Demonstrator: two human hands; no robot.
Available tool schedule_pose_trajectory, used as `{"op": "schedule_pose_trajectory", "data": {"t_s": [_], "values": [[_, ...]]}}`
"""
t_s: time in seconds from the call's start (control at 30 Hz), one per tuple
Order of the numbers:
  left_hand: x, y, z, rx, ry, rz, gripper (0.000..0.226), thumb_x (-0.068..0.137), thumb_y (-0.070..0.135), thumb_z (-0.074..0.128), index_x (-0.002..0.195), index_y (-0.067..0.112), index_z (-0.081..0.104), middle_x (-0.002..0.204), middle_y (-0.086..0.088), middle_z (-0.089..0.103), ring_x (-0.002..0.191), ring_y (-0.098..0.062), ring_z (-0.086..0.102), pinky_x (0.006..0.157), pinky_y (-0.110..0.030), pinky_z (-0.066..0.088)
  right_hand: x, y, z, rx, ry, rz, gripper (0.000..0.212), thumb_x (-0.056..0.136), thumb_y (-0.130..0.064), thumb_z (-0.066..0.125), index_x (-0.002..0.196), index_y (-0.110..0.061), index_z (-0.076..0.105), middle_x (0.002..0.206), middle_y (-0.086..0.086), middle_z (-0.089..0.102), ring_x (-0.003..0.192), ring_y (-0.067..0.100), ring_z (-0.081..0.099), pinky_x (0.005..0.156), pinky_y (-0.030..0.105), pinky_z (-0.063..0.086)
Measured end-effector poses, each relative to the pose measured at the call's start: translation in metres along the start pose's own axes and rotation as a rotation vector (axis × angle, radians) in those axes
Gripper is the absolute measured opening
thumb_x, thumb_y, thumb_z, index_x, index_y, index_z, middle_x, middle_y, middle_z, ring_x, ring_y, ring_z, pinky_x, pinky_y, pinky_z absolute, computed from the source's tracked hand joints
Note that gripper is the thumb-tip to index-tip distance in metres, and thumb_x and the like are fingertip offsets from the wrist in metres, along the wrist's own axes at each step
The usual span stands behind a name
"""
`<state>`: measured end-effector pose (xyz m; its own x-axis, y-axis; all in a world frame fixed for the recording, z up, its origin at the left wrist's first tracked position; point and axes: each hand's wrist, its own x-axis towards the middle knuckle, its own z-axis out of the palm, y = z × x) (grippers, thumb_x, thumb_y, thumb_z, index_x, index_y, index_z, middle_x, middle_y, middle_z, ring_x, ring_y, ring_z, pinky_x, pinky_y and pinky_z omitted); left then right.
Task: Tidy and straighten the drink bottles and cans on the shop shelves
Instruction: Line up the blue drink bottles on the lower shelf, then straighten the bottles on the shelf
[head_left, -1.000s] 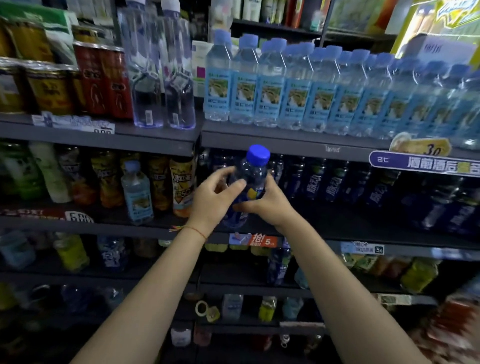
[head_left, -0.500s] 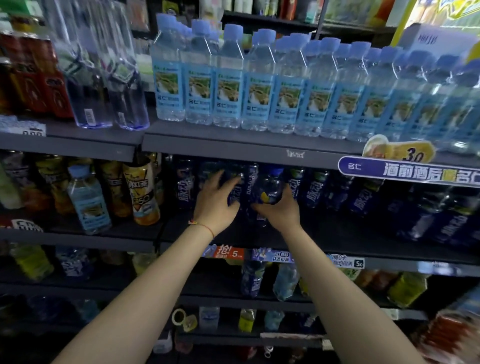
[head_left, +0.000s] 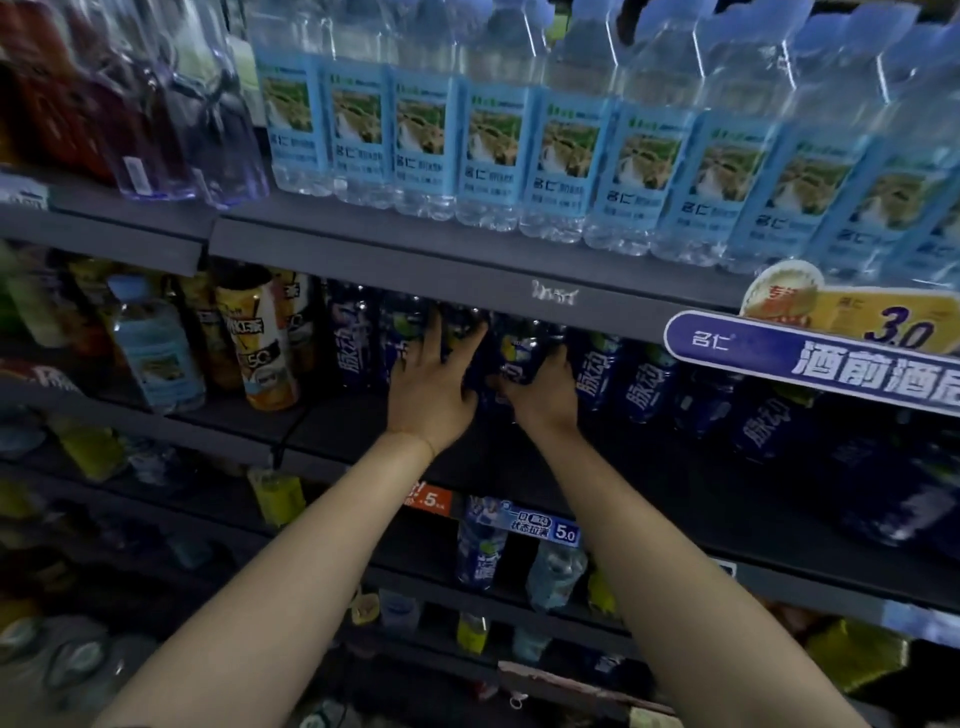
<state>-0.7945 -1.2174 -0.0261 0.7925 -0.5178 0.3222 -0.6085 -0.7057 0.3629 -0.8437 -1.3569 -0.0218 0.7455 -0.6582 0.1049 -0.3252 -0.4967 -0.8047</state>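
A dark blue drink bottle (head_left: 511, 358) stands in the row of matching blue bottles (head_left: 641, 389) at the back of the middle shelf (head_left: 675, 483), its cap hidden by the shelf above. My left hand (head_left: 434, 384) lies against its left side with fingers spread and fairly straight, reaching over the neighbouring bottle. My right hand (head_left: 545, 397) holds its right side with fingers curled round it.
Just above my hands is the upper shelf edge (head_left: 467, 260), carrying a row of light blue water bottles (head_left: 566, 156). A price sign (head_left: 810, 358) juts out at the right. An orange-labelled bottle (head_left: 260, 348) and a pale blue bottle (head_left: 156, 353) stand at the left.
A second ago both hands held the blue bottle in front of the shelf. They carried it in under the upper shelf and it now stands in the row; the view moved closer.
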Motion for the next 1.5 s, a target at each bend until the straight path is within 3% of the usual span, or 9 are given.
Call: {"op": "schedule_pose_trajectory", "data": {"t_s": [0.27, 0.4, 0.5, 0.6, 0.77, 0.93, 1.1, 1.37, 1.5], "values": [[-0.012, 0.003, -0.018, -0.153, -0.098, -0.015, 0.071, 0.093, 0.028, 0.059, 0.154, 0.038, 0.026, 0.165, -0.005, 0.010, 0.146, -0.030, 0.027, 0.113, -0.040, 0.037, -0.025, -0.007, -0.011, 0.012, -0.070, 0.079, 0.082, 0.090, -0.014, 0.067, 0.151, 0.001, 0.014, 0.157, 0.025, 0.018, 0.138, 0.036, 0.037, 0.106, 0.033, 0.041], [-0.046, -0.003, -0.024, -0.304, -0.039, -0.072, 0.018, 0.092, 0.025, 0.055, 0.097, 0.017, 0.070, 0.096, -0.005, 0.070, 0.085, -0.024, 0.066, 0.071, -0.036, 0.053, -0.063, -0.008, -0.014, 0.143, 0.119, -0.013, 0.020, 0.091, -0.003, 0.055, 0.110, -0.009, 0.054, 0.117, 0.013, 0.058, 0.089, 0.025, 0.057, 0.068, 0.031, 0.042], [-0.072, -0.018, -0.022, -0.542, -0.442, -0.295, 0.029, 0.096, 0.025, 0.051, 0.084, 0.008, 0.070, 0.068, -0.007, 0.072, 0.057, -0.023, 0.067, 0.052, -0.026, 0.047, -0.091, -0.005, -0.010, 0.223, -0.043, 0.068, 0.030, 0.088, 0.002, 0.043, 0.070, -0.013, 0.062, 0.065, 0.006, 0.062, 0.064, 0.025, 0.062, 0.061, 0.039, 0.052], [-0.094, -0.037, -0.007, -0.459, -0.902, -0.351, 0.033, 0.101, 0.028, 0.044, 0.100, 0.007, 0.070, 0.083, -0.009, 0.076, 0.062, -0.020, 0.069, 0.057, -0.025, 0.050, -0.123, 0.004, 0.007, 0.208, -0.322, 0.175, 0.039, 0.087, 0.007, 0.038, 0.062, -0.009, 0.062, 0.046, 0.006, 0.057, 0.042, 0.016, 0.057, 0.048, 0.029, 0.051], [-0.122, -0.073, 0.040, -0.494, -0.894, -0.421, 0.025, 0.101, 0.026, 0.045, 0.112, 0.013, 0.065, 0.095, -0.009, 0.073, 0.069, -0.019, 0.068, 0.061, -0.025, 0.052, -0.162, 0.052, 0.054, 0.173, -0.452, 0.362, 0.041, 0.091, 0.006, 0.034, 0.067, -0.006, 0.065, 0.053, 0.011, 0.062, 0.046, 0.020, 0.062, 0.048, 0.028, 0.055], [-0.138, -0.096, 0.060, -0.628, -0.826, -0.494, 0.025, 0.102, 0.026, 0.049, 0.114, 0.011, 0.065, 0.098, -0.011, 0.073, 0.074, -0.020, 0.069, 0.066, -0.027, 0.053, -0.169, 0.107, 0.091, -0.019, -0.187, 0.506, 0.013, 0.094, -0.009, 0.052, 0.091, -0.002, 0.063, 0.082, 0.020, 0.065, 0.078, 0.033, 0.066, 0.063, 0.036, 0.052], [-0.147, -0.112, 0.059, -0.736, -0.761, -0.542, 0.022, 0.100, 0.019, 0.049, 0.106, 0.009, 0.067, 0.086, -0.010, 0.073, 0.064, -0.020, 0.067, 0.062, -0.028, 0.051, -0.149, 0.123, 0.125, 0.050, 0.107, 0.460, 0.067, 0.080, -0.020, 0.079, 0.134, -0.003, 0.042, 0.131, 0.016, 0.054, 0.121, 0.033, 0.054, 0.096, 0.041, 0.049], [-0.172, -0.137, 0.047, -0.757, -0.717, -0.576, 0.020, 0.101, 0.015, 0.046, 0.100, 0.008, 0.066, 0.081, -0.010, 0.068, 0.059, -0.020, 0.061, 0.054, -0.025, 0.044, -0.111, 0.140, 0.143, -0.018, 0.164, 0.390, 0.086, 0.064, -0.043, 0.087, 0.136, -0.013, 0.051, 0.130, 0.008, 0.060, 0.118, 0.028, 0.060, 0.095, 0.034, 0.051], [-0.175, -0.144, 0.050, -0.753, -0.641, -0.580, 0.014, 0.097, 0.016, 0.053, 0.100, 0.013, 0.066, 0.087, -0.008, 0.069, 0.067, -0.020, 0.064, 0.064, -0.030, 0.050, -0.127, 0.135, 0.139, -0.027, 0.005, 0.314, 0.069, 0.063, -0.045, 0.087, 0.121, -0.014, 0.066, 0.114, 0.001, 0.071, 0.104, 0.019, 0.067, 0.079, 0.027, 0.049]]}}
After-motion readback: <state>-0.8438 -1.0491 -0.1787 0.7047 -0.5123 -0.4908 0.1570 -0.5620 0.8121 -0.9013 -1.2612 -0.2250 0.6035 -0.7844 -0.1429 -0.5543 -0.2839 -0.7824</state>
